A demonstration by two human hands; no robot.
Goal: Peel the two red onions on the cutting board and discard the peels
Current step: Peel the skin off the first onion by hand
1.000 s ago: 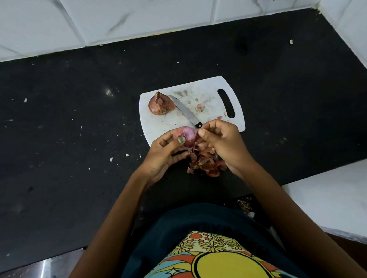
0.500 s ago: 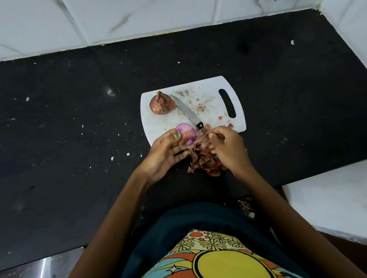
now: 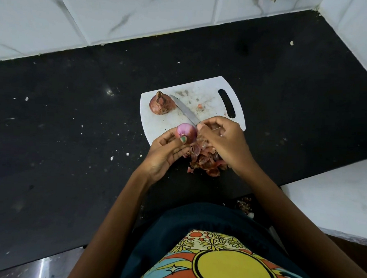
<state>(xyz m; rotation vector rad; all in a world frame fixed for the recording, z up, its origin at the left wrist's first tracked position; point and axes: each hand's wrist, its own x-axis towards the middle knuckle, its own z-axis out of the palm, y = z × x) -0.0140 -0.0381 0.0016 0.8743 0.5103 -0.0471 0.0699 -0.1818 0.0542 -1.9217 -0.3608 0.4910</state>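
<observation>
The left hand (image 3: 165,150) is gripping a mostly peeled purple onion (image 3: 186,131) over the near edge of the white cutting board (image 3: 157,124). The right hand (image 3: 223,138), fingers curled, is pinching at its skin. The unpeeled onion (image 3: 161,104) is lying on the board beside the knife (image 3: 185,112). Peels (image 3: 204,163) are piling on the black tabletop (image 3: 72,133).

We have one view only, worn on the head, wide-angle; we look steeply down and forward over our own torso onto the black counter (image 3: 72,133); the white cutting board (image 3: 157,124) sits near centre, at arm's reach; the tiled wall (image 3: 142,15) closes the top edge; straight lines bow toward the frame edges; no second view shares the scene.
</observation>
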